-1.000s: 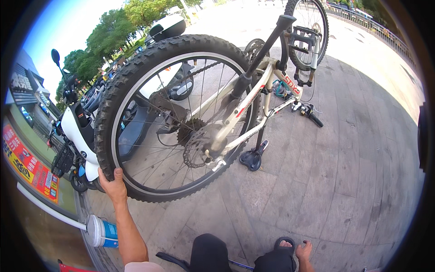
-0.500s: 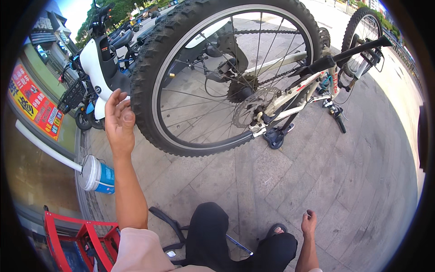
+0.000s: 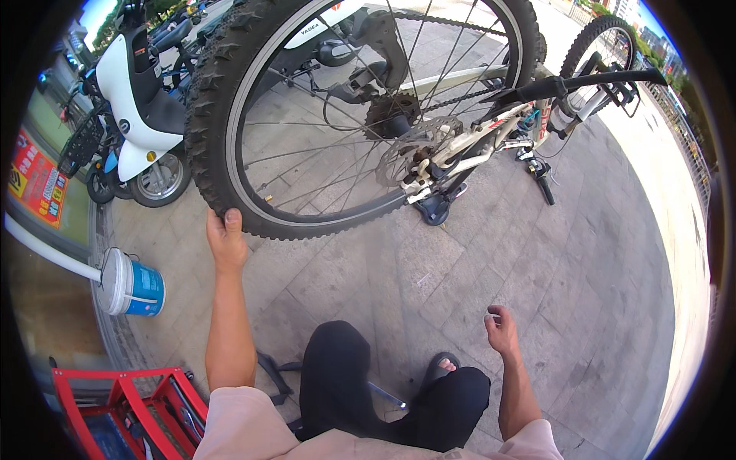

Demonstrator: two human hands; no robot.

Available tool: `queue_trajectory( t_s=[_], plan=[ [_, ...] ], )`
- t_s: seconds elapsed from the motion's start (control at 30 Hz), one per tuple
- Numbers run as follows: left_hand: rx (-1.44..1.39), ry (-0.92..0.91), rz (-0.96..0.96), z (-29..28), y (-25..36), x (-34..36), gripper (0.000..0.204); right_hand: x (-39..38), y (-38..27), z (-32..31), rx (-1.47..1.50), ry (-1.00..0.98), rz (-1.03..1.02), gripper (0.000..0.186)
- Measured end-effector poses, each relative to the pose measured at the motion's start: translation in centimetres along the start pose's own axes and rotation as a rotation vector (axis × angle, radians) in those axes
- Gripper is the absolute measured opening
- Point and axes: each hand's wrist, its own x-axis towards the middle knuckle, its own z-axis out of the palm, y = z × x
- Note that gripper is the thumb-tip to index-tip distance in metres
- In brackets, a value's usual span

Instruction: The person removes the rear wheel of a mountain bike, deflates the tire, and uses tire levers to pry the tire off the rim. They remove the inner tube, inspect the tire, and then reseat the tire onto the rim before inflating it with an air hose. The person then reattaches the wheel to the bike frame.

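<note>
We sit or crouch with our black-trousered knees [image 3: 335,360] in front, a dark sandal [image 3: 438,369] on one foot. Between our legs a thin blue rod [image 3: 389,395] lies on the paving [image 3: 475,268]. At our left stands a red rack [image 3: 119,376] with tools inside.

Beyond our right knee we hold our right hand [image 3: 502,331] in the air, released, fingers loosely curled, nothing seen in it. We reach our left hand [image 3: 228,244] forward to the lower left edge of the rear tyre [image 3: 205,115], thumb and fingers touching the tread; we cannot tell how firmly they close. Off to that side we see a white and blue bucket [image 3: 126,284] beside a white pipe [image 3: 46,249].

The bicycle [image 3: 464,153] is upside down before us, its saddle [image 3: 435,208] on the paving and its rear wheel raised nearest us, with sprockets [image 3: 392,115] and a brake disc at the hub. Farther right we see a handlebar grip [image 3: 546,192] near the ground and, beyond, the front wheel [image 3: 583,42]. A white scooter [image 3: 138,153] stands past the tyre, left.
</note>
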Motion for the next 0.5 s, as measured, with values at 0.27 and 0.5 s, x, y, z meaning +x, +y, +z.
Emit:
queue_trajectory(
  t_s=[0.27,0.5],
  plan=[
    [-0.029,-0.058,-0.066,-0.9,1.4,0.2,0.046,-1.4,0.0,1.2,-0.018,-0.069,0.076,0.030],
    [0.018,0.047,0.010,0.0,-0.3,0.2,0.046,-2.7,0.5,1.9,-0.042,-0.140,0.196,0.033]
  ],
)
